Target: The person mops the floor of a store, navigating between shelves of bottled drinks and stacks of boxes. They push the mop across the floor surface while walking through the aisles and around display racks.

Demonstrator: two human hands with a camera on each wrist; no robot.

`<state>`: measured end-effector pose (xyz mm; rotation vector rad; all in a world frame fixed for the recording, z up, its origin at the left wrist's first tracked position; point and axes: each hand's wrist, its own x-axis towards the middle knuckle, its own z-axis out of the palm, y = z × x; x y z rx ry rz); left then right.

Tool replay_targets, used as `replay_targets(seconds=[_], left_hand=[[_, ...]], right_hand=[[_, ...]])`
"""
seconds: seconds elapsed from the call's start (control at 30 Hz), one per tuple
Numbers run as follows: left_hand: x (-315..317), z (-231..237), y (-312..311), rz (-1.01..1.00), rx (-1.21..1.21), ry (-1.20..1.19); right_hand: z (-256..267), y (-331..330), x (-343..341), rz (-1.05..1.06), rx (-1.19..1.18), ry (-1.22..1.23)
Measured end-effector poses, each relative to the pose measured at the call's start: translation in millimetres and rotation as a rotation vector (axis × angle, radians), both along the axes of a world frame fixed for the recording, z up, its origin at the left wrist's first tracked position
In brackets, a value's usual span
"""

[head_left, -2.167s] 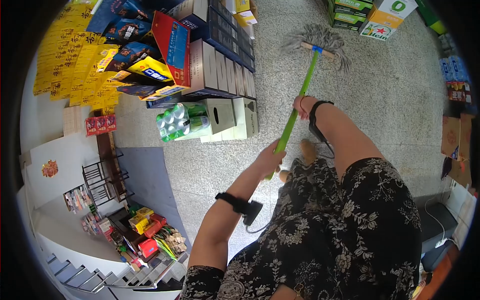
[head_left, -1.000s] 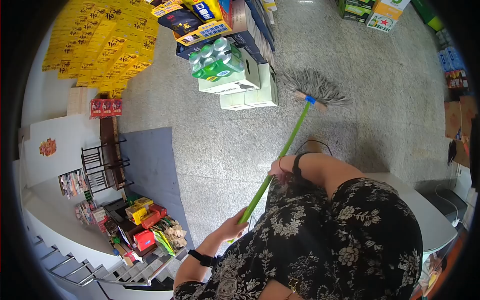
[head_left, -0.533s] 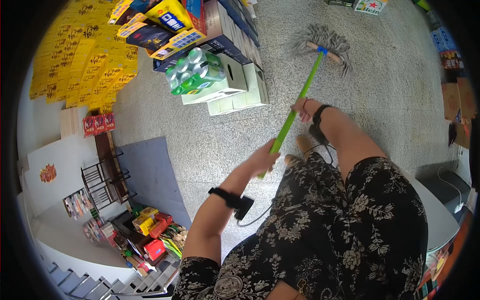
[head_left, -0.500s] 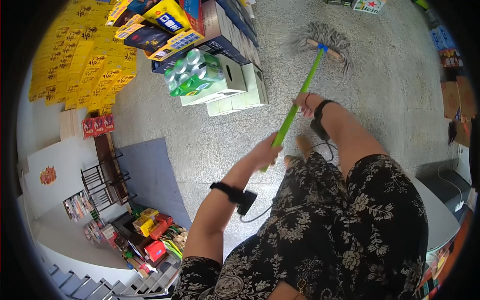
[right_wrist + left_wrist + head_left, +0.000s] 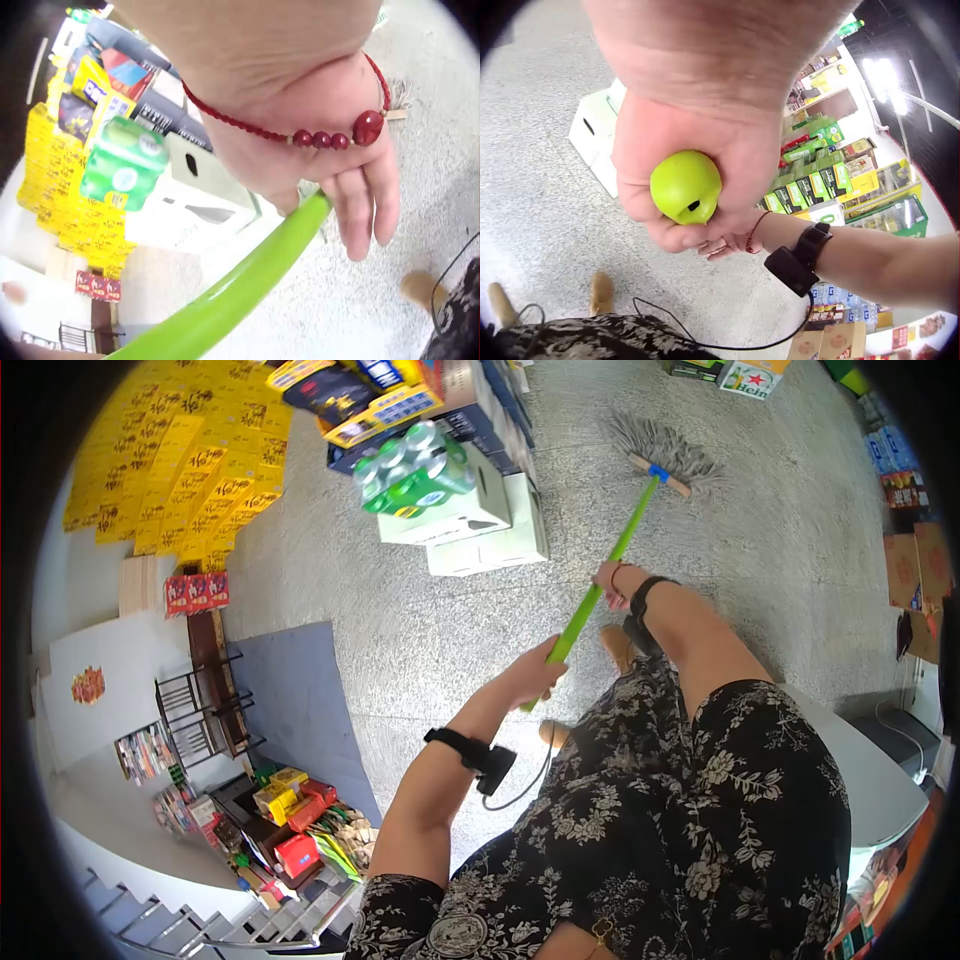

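Observation:
A mop (image 5: 640,510) with a light green handle reaches across the floor, its grey string head (image 5: 668,450) spread flat at the far end. My left hand (image 5: 530,674) grips the handle near its top. In the left wrist view the rounded green handle end (image 5: 684,186) pokes out of the curled fingers of that hand. Farther down, my right hand (image 5: 618,582) holds the handle between thumb and fingers, those fingers hanging fairly loose beside it in the right wrist view. A red beaded bracelet (image 5: 322,139) circles the right wrist.
Pale cartons (image 5: 490,545) with a green-wrapped pack of cans (image 5: 415,470) stand left of the mop. Yellow boxes (image 5: 190,460) are stacked farther left. A Heineken carton (image 5: 752,380) is at the far edge. My shoes (image 5: 617,645) stand below the right hand, near a grey-topped table (image 5: 870,770).
The mop was drawn in toward my body about a second ago, then pushed out again. Since half a second ago its head shows slightly lower and farther right. Both hands keep their hold.

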<state>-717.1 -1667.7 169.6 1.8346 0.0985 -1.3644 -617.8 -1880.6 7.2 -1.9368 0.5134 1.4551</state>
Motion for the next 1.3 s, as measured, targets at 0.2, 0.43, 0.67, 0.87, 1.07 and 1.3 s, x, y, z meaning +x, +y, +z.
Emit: replay_targets(seconds=[0.2,0.43,0.67,0.87,1.07,1.3], left_hand=[[-162.1,12.1,157.8,0.073,0.023,0.082],[-371.7,85.7,328.8,0.21,0.112,0.234],[-450.8,119.7,364.5,0.228,0.203,0.297],[-407.9,105.7,344.0,0.096,0.228,0.202],[-326.4,61.3,279.8,-0.046,0.113,0.05],[-238.5,21.2,179.6,-0.015,-0.024,0.034]], right_hand=[[7.4,146.9,-154.2,0.031,0.224,0.11],[43.0,317.7,-326.2,0.337,0.469,0.568],[53.2,383.7,-392.7,0.438,0.498,0.751],[40.8,353.3,-361.6,0.379,0.448,0.65],[8.7,271.5,-303.8,0.097,0.392,0.389],[15.7,167.8,-236.8,-0.001,0.179,0.15]])
